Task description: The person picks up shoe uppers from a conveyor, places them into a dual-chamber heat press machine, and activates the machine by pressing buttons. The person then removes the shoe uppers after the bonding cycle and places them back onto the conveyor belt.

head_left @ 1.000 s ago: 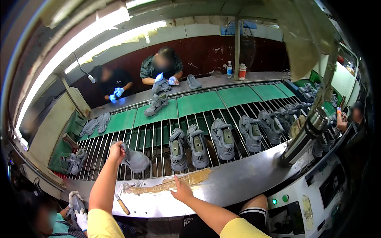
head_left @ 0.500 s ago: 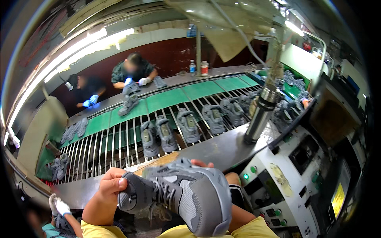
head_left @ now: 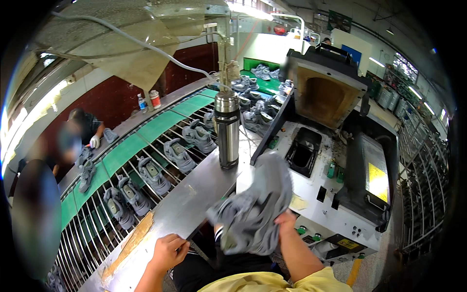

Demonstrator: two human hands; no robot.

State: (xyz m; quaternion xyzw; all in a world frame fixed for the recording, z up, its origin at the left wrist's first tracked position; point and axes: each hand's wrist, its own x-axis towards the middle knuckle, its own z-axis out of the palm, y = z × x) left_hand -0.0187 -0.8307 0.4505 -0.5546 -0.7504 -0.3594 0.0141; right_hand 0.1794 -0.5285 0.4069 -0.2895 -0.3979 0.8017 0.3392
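Right hand [head_left: 284, 221] fingers closed around blurred grey shoe [head_left: 253, 214]; left hand [head_left: 168, 250] apparently curled on steel table edge [head_left: 194, 194].

Bright overhead tube light, dark fisheye rim, edges bent, shoe [head_left: 253, 209] motion-blurred.

Yellow rectangular warning label [head_left: 378, 175] on the machine's dark right side; smaller yellow label [head_left: 349, 244] near its front edge.
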